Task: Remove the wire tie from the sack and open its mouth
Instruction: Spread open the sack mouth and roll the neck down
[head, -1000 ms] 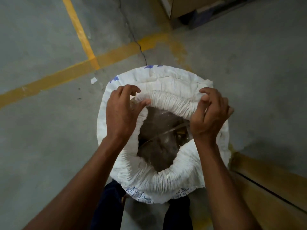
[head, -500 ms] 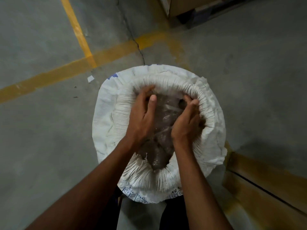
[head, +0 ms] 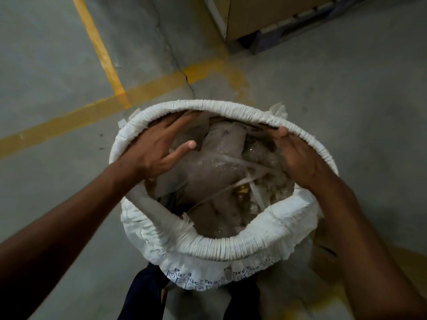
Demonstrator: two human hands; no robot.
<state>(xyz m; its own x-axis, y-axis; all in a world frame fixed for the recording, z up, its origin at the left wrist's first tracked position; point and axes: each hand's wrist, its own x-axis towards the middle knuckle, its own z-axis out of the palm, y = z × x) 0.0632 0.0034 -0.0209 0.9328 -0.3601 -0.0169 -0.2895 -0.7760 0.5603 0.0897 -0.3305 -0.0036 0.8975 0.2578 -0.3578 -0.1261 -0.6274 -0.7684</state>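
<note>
Both hands have spread apart since half a second ago, stretching the white sack (head: 221, 248) wider, its rolled rim now a broad ring on the floor right below the person. Left hand (head: 159, 146) lies open inside the far-left rim, gripping nothing; right hand (head: 298, 158) presses fingers against the far-right rim. No wire tie shows; the knotted clear liner (head: 215, 167) lies between the hands, slightly nearer the left.

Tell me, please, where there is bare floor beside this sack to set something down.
Bare grey concrete floor lies left of the white woven sack, below the yellow painted line. Right, a cardboard box borders open floor. Inside, both hands crowd the mouth.
</note>
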